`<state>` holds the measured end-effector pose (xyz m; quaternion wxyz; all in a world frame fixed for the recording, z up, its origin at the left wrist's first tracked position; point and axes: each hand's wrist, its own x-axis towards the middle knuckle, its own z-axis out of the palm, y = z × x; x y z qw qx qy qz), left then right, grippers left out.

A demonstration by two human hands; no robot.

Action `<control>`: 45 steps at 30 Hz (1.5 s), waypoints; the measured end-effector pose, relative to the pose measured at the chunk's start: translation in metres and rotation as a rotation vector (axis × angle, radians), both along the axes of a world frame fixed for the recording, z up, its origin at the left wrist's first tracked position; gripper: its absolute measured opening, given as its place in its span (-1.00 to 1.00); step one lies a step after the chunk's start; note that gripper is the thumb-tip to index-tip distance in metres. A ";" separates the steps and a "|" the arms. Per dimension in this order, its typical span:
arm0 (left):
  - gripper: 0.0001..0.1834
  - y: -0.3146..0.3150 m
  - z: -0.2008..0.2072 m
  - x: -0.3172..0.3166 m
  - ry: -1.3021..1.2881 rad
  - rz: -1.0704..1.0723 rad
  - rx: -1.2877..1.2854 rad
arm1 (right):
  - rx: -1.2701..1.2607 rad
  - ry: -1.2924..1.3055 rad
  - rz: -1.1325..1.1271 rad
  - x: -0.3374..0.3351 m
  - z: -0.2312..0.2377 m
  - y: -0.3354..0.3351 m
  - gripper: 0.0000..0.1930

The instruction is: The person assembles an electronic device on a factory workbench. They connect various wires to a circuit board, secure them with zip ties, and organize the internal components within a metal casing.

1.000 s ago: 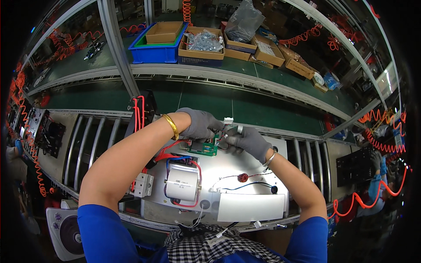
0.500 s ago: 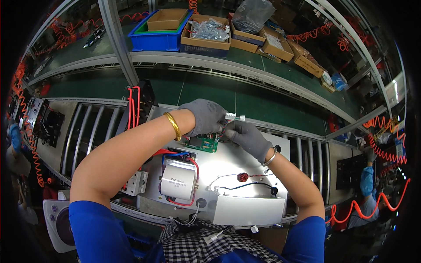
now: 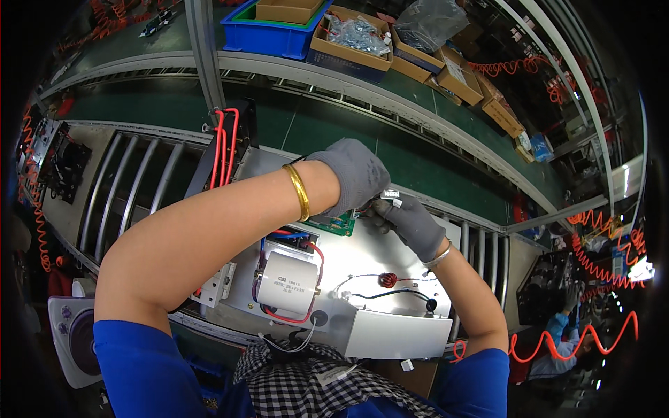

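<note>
fingers of left hand (image 3: 354, 175) mostly hidden; green board (image 3: 341, 224) partly covered.

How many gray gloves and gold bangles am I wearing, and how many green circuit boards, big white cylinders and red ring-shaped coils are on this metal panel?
Gray gloves: 2
Gold bangles: 1
Green circuit boards: 1, partly hidden
Big white cylinders: 1
Red ring-shaped coils: 1
Total: 6

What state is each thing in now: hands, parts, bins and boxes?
Left hand: gloved, bent over the circuit board, fingertips hidden.
Right hand: gloved, fingers bent by the white connector; grip unclear.
Circuit board: partly covered by the left hand.
White cylinder: lying on its side.
Blue bin: open, cardboard tray inside.
Cardboard box: open, filled with bagged parts.
</note>
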<state>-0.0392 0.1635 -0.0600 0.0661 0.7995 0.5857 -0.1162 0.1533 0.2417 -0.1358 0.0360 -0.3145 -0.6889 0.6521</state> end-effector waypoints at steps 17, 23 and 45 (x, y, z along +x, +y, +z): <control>-0.62 0.000 0.021 -0.045 -0.201 0.245 0.205 | 0.993 -0.421 0.418 -0.028 0.037 0.010 -0.68; -0.60 0.008 0.019 -0.041 -0.176 0.231 0.158 | 1.005 -0.404 0.443 -0.034 0.048 0.006 -0.74; -0.56 0.009 0.019 -0.044 -0.139 0.258 0.088 | 1.103 -0.444 0.668 -0.054 0.062 0.016 -0.73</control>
